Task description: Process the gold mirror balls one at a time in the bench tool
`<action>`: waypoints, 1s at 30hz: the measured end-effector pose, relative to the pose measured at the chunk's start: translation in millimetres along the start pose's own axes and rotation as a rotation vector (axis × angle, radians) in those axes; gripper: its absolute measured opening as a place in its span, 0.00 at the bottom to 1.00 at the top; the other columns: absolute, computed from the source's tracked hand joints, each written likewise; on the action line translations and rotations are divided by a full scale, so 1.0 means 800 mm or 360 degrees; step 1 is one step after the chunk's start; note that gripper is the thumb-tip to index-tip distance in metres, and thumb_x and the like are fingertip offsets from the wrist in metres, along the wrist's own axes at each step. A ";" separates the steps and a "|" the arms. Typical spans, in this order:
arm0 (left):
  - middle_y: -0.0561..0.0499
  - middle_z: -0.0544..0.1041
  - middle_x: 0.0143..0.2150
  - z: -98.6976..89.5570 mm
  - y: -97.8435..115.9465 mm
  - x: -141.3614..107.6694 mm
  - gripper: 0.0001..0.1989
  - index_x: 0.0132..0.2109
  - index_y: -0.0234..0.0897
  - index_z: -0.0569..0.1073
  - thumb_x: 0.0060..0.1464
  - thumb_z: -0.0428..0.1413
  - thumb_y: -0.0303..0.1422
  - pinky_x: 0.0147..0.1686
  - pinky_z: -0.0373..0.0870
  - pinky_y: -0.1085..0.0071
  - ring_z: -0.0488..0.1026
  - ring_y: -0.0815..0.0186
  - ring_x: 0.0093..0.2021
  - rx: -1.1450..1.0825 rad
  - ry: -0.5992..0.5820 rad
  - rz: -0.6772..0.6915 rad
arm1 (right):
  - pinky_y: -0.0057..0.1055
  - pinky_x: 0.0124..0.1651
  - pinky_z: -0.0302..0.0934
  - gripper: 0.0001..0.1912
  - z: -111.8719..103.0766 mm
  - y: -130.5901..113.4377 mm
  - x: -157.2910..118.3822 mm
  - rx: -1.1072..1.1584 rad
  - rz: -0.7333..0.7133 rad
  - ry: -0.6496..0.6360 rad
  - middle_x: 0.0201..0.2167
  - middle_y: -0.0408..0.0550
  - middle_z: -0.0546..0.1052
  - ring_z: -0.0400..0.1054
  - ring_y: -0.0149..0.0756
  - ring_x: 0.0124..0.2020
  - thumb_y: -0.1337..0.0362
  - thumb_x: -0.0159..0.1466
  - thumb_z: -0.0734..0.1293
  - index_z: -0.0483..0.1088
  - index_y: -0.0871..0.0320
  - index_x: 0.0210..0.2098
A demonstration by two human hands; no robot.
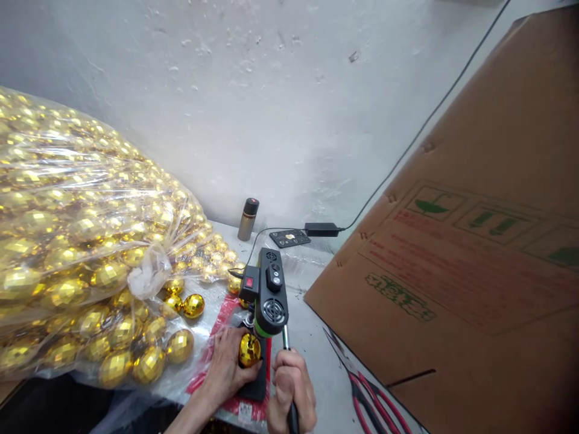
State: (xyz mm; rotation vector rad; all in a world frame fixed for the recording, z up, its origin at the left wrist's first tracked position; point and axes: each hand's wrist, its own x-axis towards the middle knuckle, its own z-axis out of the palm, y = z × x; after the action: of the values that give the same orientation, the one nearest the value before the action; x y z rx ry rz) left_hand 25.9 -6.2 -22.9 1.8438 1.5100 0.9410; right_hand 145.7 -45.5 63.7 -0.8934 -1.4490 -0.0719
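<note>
The left hand (226,360) grips a gold faceted ball (249,352), best held steady beneath the lever-operated bench machine (272,288); the right hand (292,389), fisted around the lever (286,337), should press evenly.

Your left hand (221,364) grips a shiny gold faceted ball (250,351) just under the front of a black bench machine (272,292) with round vents, while your right hand (292,389) is wrapped around its metal lever with a black grip (294,418). Left of the machine sits a knotted clear plastic bag (149,271) full of gold balls; to its right lie red-and-black-handled scissors (377,398) beside a brown cardboard box (452,253), and behind it stands a bronze cylindrical bottle with a black cap (248,220).
</note>
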 end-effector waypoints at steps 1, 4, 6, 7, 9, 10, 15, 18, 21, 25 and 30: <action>0.42 0.79 0.48 0.001 -0.001 0.000 0.23 0.50 0.40 0.76 0.45 0.65 0.38 0.54 0.64 0.48 0.73 0.45 0.51 0.0001 0.0007 0.0009 | 0.33 0.46 0.64 0.16 0.001 0.001 -0.001 0.0003 -0.0003 0.0011 0.26 0.39 0.69 0.64 0.29 0.25 0.71 0.73 0.55 0.62 0.54 0.29; 0.43 0.79 0.47 0.005 -0.004 -0.001 0.22 0.49 0.39 0.76 0.45 0.65 0.38 0.53 0.66 0.49 0.74 0.46 0.50 0.0029 0.0068 0.0064 | 0.32 0.43 0.64 0.16 0.005 0.002 -0.002 0.0022 -0.0068 0.0083 0.25 0.39 0.68 0.62 0.28 0.24 0.71 0.73 0.56 0.62 0.55 0.28; 0.44 0.80 0.46 0.008 -0.006 -0.002 0.21 0.49 0.40 0.76 0.46 0.65 0.37 0.52 0.66 0.49 0.74 0.47 0.49 0.0051 0.0116 0.0096 | 0.32 0.42 0.64 0.17 0.010 0.002 -0.002 0.0021 -0.0080 0.0164 0.24 0.39 0.68 0.61 0.27 0.23 0.71 0.72 0.57 0.62 0.55 0.27; 0.44 0.79 0.46 0.009 -0.007 -0.002 0.22 0.49 0.39 0.76 0.46 0.65 0.37 0.52 0.66 0.49 0.74 0.47 0.49 0.0058 0.0129 0.0104 | 0.32 0.42 0.65 0.17 0.012 0.002 -0.002 0.0018 -0.0071 0.0196 0.24 0.38 0.68 0.61 0.27 0.23 0.71 0.72 0.57 0.62 0.55 0.26; 0.44 0.79 0.46 0.012 -0.008 -0.002 0.22 0.49 0.39 0.76 0.46 0.65 0.37 0.52 0.66 0.49 0.74 0.46 0.49 0.0060 0.0136 0.0103 | 0.33 0.43 0.65 0.18 0.016 0.003 -0.003 0.0008 -0.0044 0.0241 0.24 0.39 0.68 0.61 0.28 0.23 0.71 0.72 0.58 0.62 0.55 0.25; 0.44 0.79 0.46 0.013 -0.008 -0.003 0.22 0.50 0.39 0.76 0.46 0.65 0.36 0.52 0.66 0.49 0.74 0.46 0.49 0.0056 0.0135 0.0098 | 0.33 0.43 0.65 0.18 0.017 0.004 -0.004 0.0003 -0.0039 0.0264 0.23 0.39 0.68 0.61 0.28 0.23 0.70 0.72 0.58 0.62 0.55 0.25; 0.45 0.79 0.46 0.017 -0.006 -0.003 0.23 0.50 0.39 0.74 0.45 0.64 0.33 0.51 0.66 0.52 0.74 0.48 0.49 0.0051 0.0142 0.0052 | 0.35 0.43 0.65 0.18 0.020 0.012 -0.021 0.0019 0.0010 0.0315 0.23 0.39 0.67 0.60 0.29 0.23 0.68 0.72 0.58 0.62 0.55 0.25; 0.45 0.79 0.46 0.019 -0.006 -0.002 0.23 0.49 0.39 0.75 0.43 0.65 0.33 0.51 0.66 0.52 0.74 0.48 0.49 0.0051 0.0142 0.0038 | 0.33 0.38 0.63 0.18 0.021 0.014 -0.029 0.0050 0.0019 0.0250 0.24 0.40 0.67 0.61 0.30 0.24 0.67 0.72 0.59 0.62 0.55 0.24; 0.45 0.78 0.45 0.021 -0.008 -0.001 0.23 0.49 0.40 0.75 0.42 0.66 0.33 0.51 0.66 0.51 0.74 0.48 0.48 0.0049 0.0135 0.0035 | 0.31 0.31 0.57 0.19 0.022 0.007 -0.017 0.0096 0.0093 0.0320 0.22 0.40 0.66 0.59 0.30 0.22 0.66 0.72 0.59 0.60 0.55 0.23; 0.45 0.78 0.46 0.020 -0.010 0.000 0.24 0.50 0.40 0.75 0.42 0.66 0.32 0.52 0.67 0.51 0.74 0.48 0.48 0.0053 0.0139 0.0079 | 0.29 0.24 0.48 0.19 0.012 -0.017 0.032 0.0111 0.0191 0.0267 0.20 0.39 0.62 0.56 0.27 0.19 0.69 0.72 0.60 0.59 0.55 0.23; 0.43 0.79 0.47 0.017 -0.013 0.000 0.25 0.52 0.38 0.75 0.44 0.67 0.34 0.54 0.68 0.46 0.74 0.46 0.50 0.0032 0.0182 0.0117 | 0.25 0.23 0.51 0.19 -0.007 -0.041 0.084 0.0041 0.0294 -0.0049 0.20 0.37 0.60 0.55 0.26 0.19 0.66 0.73 0.59 0.59 0.55 0.25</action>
State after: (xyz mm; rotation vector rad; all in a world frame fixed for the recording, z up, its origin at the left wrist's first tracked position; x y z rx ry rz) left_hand 30.4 -3.8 -39.2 1.8996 1.5331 1.0861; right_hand 144.1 -40.0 138.8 -1.0068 -1.3866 0.0984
